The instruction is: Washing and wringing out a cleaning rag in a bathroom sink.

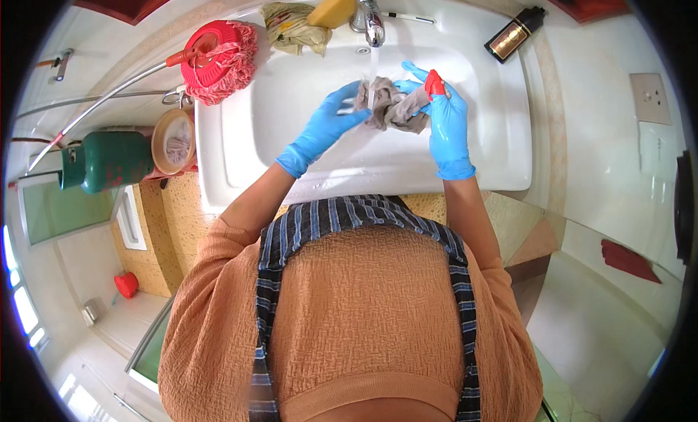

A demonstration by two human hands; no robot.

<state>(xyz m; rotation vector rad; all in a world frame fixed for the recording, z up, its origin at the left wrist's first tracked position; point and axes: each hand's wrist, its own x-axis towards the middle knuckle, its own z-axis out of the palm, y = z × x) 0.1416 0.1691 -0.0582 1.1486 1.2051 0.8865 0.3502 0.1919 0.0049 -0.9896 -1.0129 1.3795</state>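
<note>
A wet grey cloth [406, 110] hangs bunched between my two hands, above the white sink basin [294, 89]. My left hand [330, 119], in a blue disposable glove, has thumb and fingers around the cloth's left end. My right hand [450, 125], gloved in the same blue, grips the right end; some of its fingers lie behind the cloth. A red piece of material [434, 85] covers part of the right thumb, with a bare fingertip showing beside it. From the chrome faucet [374, 29] a stream of water [373, 67] runs down onto the cloth's left part.
Behind the basin lie a stained rag [294, 32], a yellow sponge [334, 7] and a pen-like stick [411, 17]. A black bottle [514, 35] rests at the right rim. Leftward are a red mop [218, 62], a green gas cylinder [117, 160] and a tan bucket [163, 128].
</note>
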